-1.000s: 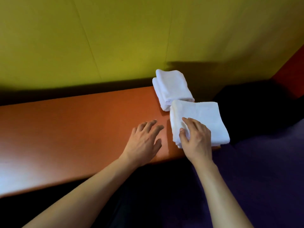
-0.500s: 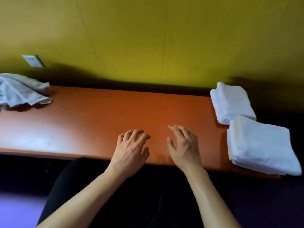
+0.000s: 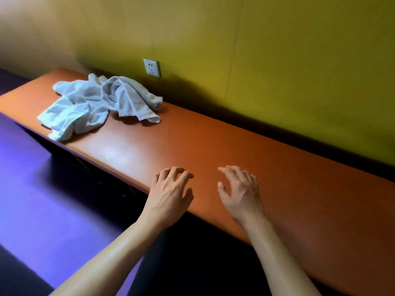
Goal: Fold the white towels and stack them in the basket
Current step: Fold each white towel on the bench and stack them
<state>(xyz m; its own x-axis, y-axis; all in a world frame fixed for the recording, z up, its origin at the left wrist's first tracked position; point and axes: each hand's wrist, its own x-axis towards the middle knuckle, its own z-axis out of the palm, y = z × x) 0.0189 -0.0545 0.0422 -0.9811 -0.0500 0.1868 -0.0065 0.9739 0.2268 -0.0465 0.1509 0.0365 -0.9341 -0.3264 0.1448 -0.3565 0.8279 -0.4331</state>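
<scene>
A heap of crumpled white towels [image 3: 94, 103] lies unfolded at the far left end of the long orange table [image 3: 213, 146]. My left hand [image 3: 171, 195] hovers over the table's near edge, fingers apart and curled, holding nothing. My right hand [image 3: 241, 193] is beside it to the right, also open and empty. Both hands are well to the right of the towel heap. The folded towels and the basket are out of view.
A yellow-green wall runs behind the table, with a white power socket [image 3: 151, 67] just behind the towel heap. Purple floor [image 3: 42, 199] lies to the left, below the table's front edge.
The view has swung left: the two folded towels at the right have left the frame and the crumpled heap has come into view. My right hand has let go of the folded towel.
</scene>
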